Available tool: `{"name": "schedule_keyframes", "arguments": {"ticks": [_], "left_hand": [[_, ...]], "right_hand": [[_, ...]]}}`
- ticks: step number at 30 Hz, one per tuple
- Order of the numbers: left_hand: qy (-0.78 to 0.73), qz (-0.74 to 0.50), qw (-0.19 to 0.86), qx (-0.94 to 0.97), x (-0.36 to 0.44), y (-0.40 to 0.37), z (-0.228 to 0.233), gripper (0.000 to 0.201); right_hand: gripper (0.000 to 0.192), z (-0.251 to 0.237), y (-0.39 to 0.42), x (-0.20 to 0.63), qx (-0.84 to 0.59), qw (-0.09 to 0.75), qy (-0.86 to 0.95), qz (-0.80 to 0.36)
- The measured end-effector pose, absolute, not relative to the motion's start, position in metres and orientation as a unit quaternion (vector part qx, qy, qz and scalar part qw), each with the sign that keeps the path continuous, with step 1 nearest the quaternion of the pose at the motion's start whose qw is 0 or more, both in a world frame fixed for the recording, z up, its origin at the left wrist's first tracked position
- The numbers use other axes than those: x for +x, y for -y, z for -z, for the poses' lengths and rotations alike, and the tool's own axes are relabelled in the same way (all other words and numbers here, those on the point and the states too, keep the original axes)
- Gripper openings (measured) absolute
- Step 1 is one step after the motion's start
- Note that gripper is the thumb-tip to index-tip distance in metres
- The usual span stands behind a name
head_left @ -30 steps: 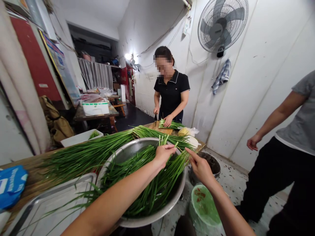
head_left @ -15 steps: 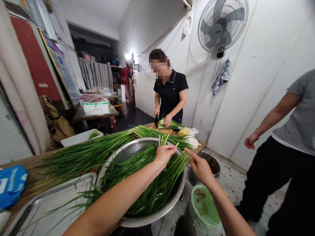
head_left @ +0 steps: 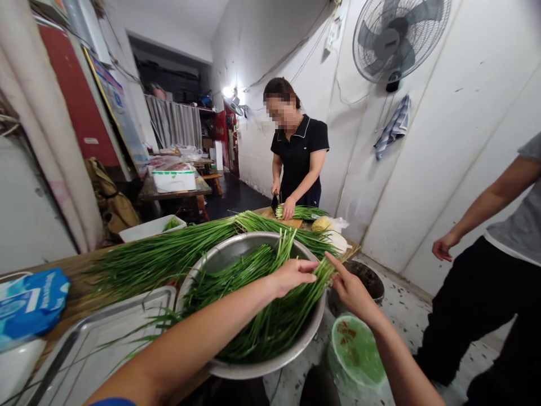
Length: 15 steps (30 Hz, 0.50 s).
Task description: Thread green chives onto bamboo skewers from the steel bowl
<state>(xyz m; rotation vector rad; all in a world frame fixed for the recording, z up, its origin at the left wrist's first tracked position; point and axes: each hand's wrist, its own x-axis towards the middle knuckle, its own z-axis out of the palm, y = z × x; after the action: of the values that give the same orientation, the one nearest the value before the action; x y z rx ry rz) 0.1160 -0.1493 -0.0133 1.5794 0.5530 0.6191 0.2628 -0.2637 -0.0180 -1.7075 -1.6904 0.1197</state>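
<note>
One chive bunch [head_left: 270,316] is pinched by left hand [head_left: 291,276] and right hand [head_left: 350,290], each grip closed on stalks, over one steel basin [head_left: 236,254]. One tray [head_left: 84,344] on bench [head_left: 63,270].

One metal bowl [head_left: 236,369] at the table's near edge, one tray [head_left: 76,344] left of it, two buckets [head_left: 357,352] on the floor, one wall fan [head_left: 395,39] — two other people, one cutting board [head_left: 270,214] at the far edge.

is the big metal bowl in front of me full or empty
Partly full. The metal bowl holds a thick bundle of green chives lying across it, while its far inner wall shows bare. Both hands rest on the chives' cut ends.
</note>
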Motion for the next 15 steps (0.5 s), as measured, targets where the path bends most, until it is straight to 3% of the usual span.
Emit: {"name": "schedule_keyframes", "arguments": {"ticks": [4,7,12,15], "left_hand": [[-0.361,-0.335,0.458,0.74,0.102,0.103,0.0,0.019],[-0.409,-0.338,0.41,0.741,0.112,0.084,0.007,0.004],[-0.476,-0.332,0.374,0.723,0.14,0.094,0.041,0.04],[-0.487,-0.341,0.364,0.717,0.14,0.101,0.043,0.041]], "right_hand": [[0.048,0.023,0.267,0.271,-0.655,0.391,0.645,-0.052],[0.049,0.027,0.262,0.27,-0.667,0.402,0.625,-0.039],[0.048,0.029,0.256,0.269,-0.683,0.38,0.623,-0.032],[0.047,0.026,0.257,0.27,-0.688,0.372,0.622,-0.023]]}}
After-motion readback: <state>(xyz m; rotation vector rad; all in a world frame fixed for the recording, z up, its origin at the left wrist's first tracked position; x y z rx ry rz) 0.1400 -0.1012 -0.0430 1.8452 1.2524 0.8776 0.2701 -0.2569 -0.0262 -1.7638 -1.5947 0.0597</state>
